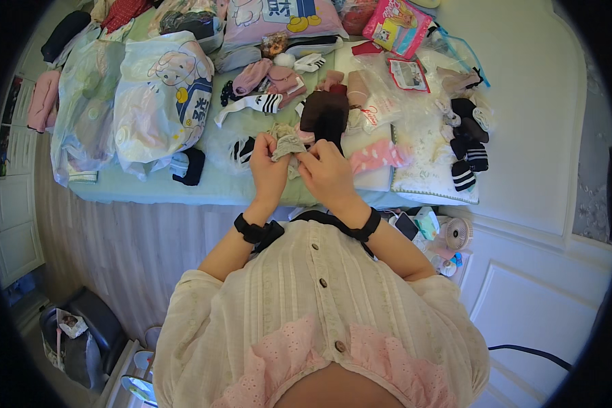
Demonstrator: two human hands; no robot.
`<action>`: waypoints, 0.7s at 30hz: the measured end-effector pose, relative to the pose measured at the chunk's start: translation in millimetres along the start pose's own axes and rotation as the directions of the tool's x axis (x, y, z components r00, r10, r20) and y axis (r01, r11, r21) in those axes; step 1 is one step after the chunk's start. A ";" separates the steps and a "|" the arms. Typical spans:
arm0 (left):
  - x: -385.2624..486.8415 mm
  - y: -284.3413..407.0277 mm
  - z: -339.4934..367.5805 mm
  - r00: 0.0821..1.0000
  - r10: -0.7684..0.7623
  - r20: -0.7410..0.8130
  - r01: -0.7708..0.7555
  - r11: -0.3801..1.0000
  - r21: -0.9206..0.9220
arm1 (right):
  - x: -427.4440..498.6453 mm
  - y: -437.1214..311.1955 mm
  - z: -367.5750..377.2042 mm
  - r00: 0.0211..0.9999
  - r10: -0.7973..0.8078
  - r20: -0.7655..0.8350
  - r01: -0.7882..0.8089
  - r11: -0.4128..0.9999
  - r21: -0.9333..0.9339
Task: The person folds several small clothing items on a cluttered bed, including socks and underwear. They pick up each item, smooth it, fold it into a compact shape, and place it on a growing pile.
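Observation:
Both hands hold a crumpled pale grey-beige piece of fabric [287, 147], possibly a sock, over the near part of the bed. My left hand [269, 167] pinches its left side between thumb and fingers. On its right side, the fingers of my right hand [328, 172] grip the edge. Just beyond lie a dark brown folded garment [324, 113] and a black one partly hidden by my right hand. A white sock with black stripes [252, 105] lies farther left. Pink fabric with white spots [376, 157] is to the right of my right hand.
Plastic bags with a cartoon print [158, 102] stand on the bed's left. Rolled black and striped socks [469, 166] lie on a white pillow [428, 176] at right. A pink package [397, 25] is at the back. A small fan [458, 233] stands below the bed's right edge.

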State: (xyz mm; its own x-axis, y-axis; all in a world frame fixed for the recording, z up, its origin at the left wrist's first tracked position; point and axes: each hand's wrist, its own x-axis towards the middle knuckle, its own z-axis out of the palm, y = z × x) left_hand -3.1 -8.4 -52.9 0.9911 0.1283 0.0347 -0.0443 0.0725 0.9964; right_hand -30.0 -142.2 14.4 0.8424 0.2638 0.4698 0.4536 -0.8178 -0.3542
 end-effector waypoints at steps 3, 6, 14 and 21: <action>1.7 2.2 2.1 1.000 -0.024 0.000 0.024 0.999 -0.035 | 2.8 -1.0 -1.1 1.000 0.017 0.000 -0.017 0.999 0.028; 0.4 5.9 4.0 1.000 0.002 -0.008 -0.003 0.998 -0.061 | 4.1 -1.0 0.9 0.999 0.036 -0.028 -0.035 0.998 0.047; -0.5 12.6 7.1 0.996 0.080 0.031 -0.071 0.973 -0.218 | 7.1 4.5 8.6 0.963 0.265 0.050 -0.269 0.942 0.202; 4.0 6.3 10.5 1.000 0.005 0.016 -0.001 0.982 -0.189 | 18.4 10.8 9.8 0.960 0.278 0.023 -0.274 0.926 0.261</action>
State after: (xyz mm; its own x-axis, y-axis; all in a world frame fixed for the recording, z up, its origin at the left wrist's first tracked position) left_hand 1.9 -17.8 -45.7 0.9928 0.1128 0.0406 -0.0687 0.2584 0.9636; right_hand -6.8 -141.2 11.3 0.9417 0.0379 0.3344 0.2651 -0.6959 -0.6674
